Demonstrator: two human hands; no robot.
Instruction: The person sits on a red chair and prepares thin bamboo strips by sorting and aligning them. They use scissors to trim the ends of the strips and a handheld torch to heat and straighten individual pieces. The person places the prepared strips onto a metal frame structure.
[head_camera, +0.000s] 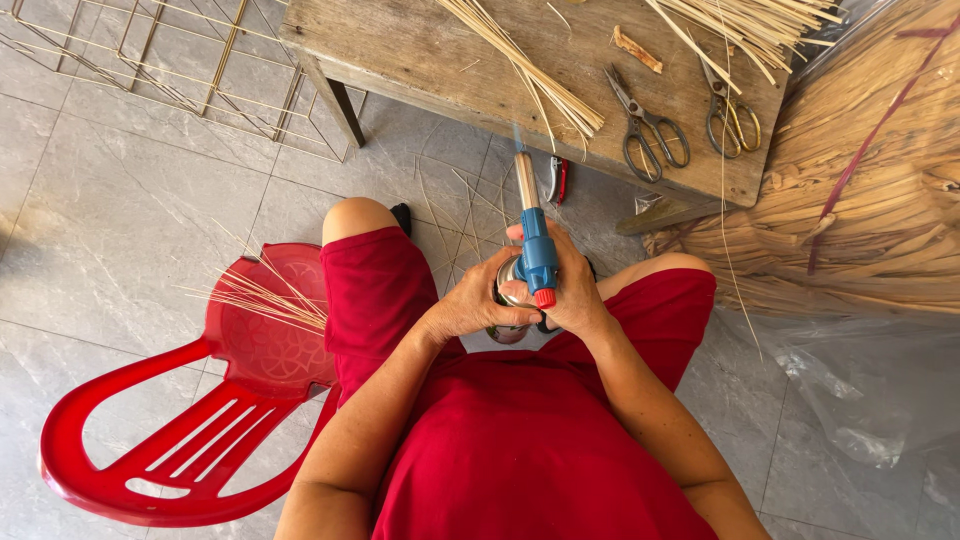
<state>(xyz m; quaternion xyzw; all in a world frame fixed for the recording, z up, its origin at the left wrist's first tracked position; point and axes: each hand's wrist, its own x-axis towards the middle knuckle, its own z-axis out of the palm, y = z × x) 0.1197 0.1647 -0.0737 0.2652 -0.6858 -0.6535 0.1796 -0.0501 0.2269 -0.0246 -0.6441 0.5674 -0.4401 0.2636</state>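
Observation:
A gas torch (535, 245) with a blue head, a red knob and a metal nozzle sits on a silver canister (507, 330) in my lap. A small blue flame shows at the nozzle tip, pointing toward the wooden table. My left hand (475, 300) wraps the canister from the left. My right hand (575, 290) grips the torch head from the right, thumb near the red knob. I am seated, in red clothes, knees apart.
The low wooden table (420, 50) ahead carries bundles of thin straw sticks (520, 70) and two pairs of scissors (650, 125). A red plastic chair (215, 400) with loose sticks stands at my left. A wire frame (160, 60) lies far left; a large bagged straw bundle (870, 180) sits right.

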